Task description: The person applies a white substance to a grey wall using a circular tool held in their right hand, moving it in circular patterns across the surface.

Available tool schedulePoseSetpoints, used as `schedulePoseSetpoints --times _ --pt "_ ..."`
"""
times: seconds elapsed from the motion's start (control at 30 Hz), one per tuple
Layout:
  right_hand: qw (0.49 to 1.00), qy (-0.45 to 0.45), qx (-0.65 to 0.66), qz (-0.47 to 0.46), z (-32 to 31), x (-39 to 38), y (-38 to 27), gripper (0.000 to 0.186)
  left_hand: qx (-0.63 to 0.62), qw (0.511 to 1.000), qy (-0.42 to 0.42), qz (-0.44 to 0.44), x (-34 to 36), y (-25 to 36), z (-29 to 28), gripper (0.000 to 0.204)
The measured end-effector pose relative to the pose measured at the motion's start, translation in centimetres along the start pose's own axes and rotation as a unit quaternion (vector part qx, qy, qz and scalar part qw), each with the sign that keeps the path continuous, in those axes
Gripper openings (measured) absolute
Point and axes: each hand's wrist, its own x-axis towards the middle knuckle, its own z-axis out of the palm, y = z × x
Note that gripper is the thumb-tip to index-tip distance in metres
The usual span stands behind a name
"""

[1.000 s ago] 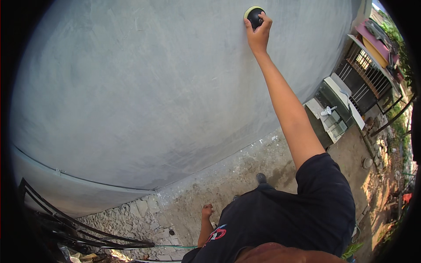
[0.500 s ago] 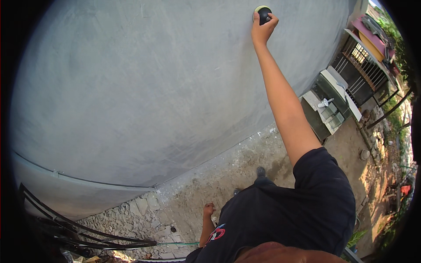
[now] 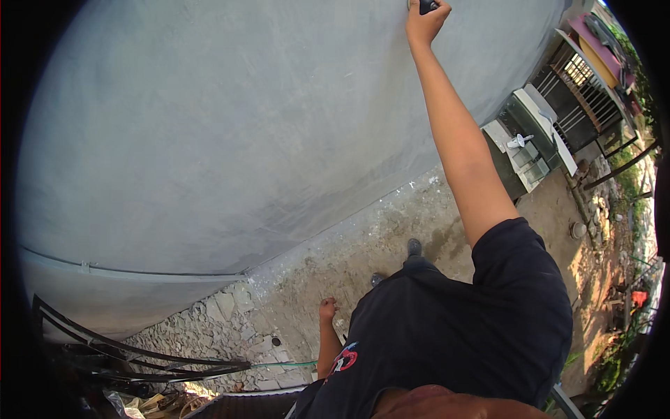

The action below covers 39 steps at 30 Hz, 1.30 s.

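My right hand [image 3: 427, 22] reaches up against a tall grey wall [image 3: 237, 133], arm nearly straight. Its fingers are closed on a round black hand pad [image 3: 427, 6] that lies at the wall's surface. The upper picture edge cuts off most of this pad. Low on the left, my left hand [image 3: 328, 308] hangs beside my body with its fingers curled in. Nothing shows in it, and it is apart from the wall.
Rough ground with broken stone [image 3: 202, 325] runs along the wall's foot. A black metal frame [image 3: 146, 359] lies at lower left. On the right are a counter [image 3: 513, 150] with a white object on it, a barred cage [image 3: 579, 91] and a small pail [image 3: 577, 230].
My right hand and the pad have shifted up toward the upper picture edge, hiding the pad's pale rim almost entirely. The ground, left hand and black frame appear slightly higher in the picture.
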Motion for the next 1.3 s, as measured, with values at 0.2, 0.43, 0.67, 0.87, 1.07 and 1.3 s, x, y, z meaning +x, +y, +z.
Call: schedulePoseSetpoints --times 0.2,0.43,0.67,0.87,1.07,1.3 --pt "0.989 -0.05 -0.013 -0.137 0.3 -5.4 -2.8 0.053 0.001 1.0 0.015 0.018 0.1 -2.5 -0.2 0.038" --pt "1.0 0.024 -0.012 0.002 0.7 -2.3 2.4 0.053 0.029 0.998 -0.017 -0.054 0.5 -4.9 1.0 0.041" --pt "0.992 -0.072 -0.024 -0.106 -0.7 -8.1 1.1 0.052 0.038 0.995 -0.026 -0.093 -0.1 -6.7 0.5 0.037" --pt "0.998 0.02 -0.019 0.064 -0.7 -4.7 5.8 0.051 -0.021 1.0 -0.022 0.001 1.0 -1.9 0.5 0.042" --pt "0.994 -0.076 -0.011 -0.08 -0.9 -10.0 1.4 0.054 0.011 1.0 0.016 0.021 0.9 -2.8 -2.2 0.039" --pt "0.996 0.052 -0.002 0.077 0.2 -6.5 8.9 0.056 0.003 0.998 -0.01 0.057 2.6 0.6 0.4 0.039"
